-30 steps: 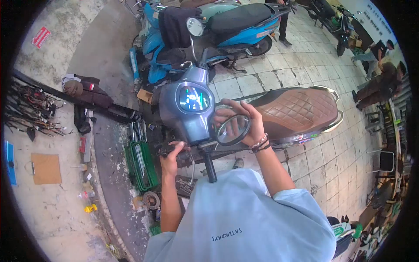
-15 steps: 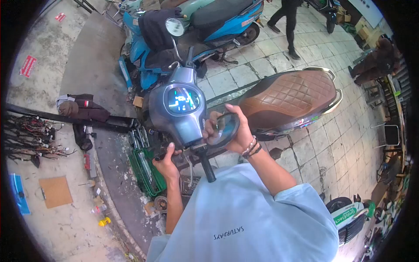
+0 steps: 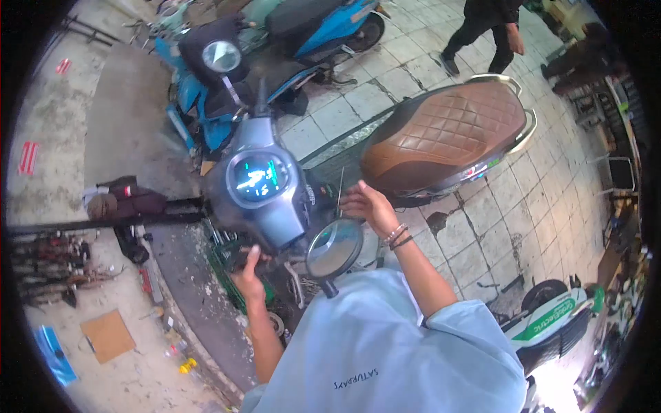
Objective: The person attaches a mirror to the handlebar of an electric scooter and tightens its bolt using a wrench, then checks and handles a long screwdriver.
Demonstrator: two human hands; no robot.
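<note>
The blue-grey scooter front (image 3: 275, 224) has a lit round display (image 3: 256, 180), and its near round mirror (image 3: 334, 248) is beside the handlebar. My right hand (image 3: 370, 208) is just above and right of this mirror, apart from it, its fingers loosely stretched to the left near a thin upright rod (image 3: 341, 189). Left of the handlebar, my left hand (image 3: 249, 281) has its thumb raised and its fingers curled round something dark that I cannot make out. A black grip end (image 3: 330, 288) shows below the mirror.
Behind the brown quilted seat (image 3: 461, 131) a person (image 3: 485, 31) in dark clothes is walking. A blue scooter (image 3: 323, 31) stands beyond. At the left are a green crate (image 3: 231, 279) and a cardboard sheet (image 3: 108, 336); a white-green scooter (image 3: 551, 320) is at lower right.
My right hand has let go of the mirror and moved right. The mirror is lower in view and its face is tilted differently. The handlebar looks turned; the person in dark clothes has come closer.
</note>
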